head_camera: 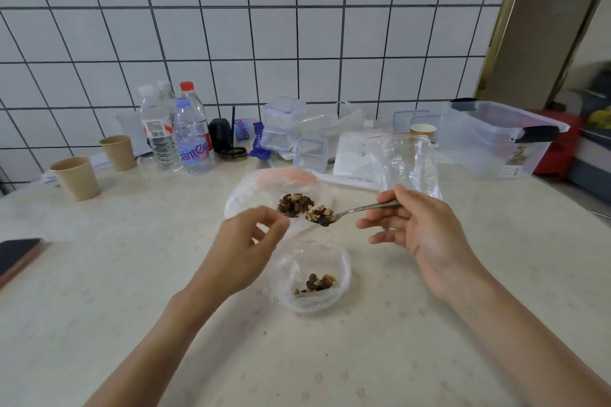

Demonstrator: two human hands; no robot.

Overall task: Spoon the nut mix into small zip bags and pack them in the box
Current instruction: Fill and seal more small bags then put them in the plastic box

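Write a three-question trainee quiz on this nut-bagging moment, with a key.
1. True or false: the spoon in the right hand is empty.
2. Which hand pinches the edge of the big bag of nut mix?
A. left hand
B. right hand
C. neither
3. Fill in: the small zip bag near the person already holds some ____.

Key: 1 false, it carries nut mix; 2 A; 3 nut mix.
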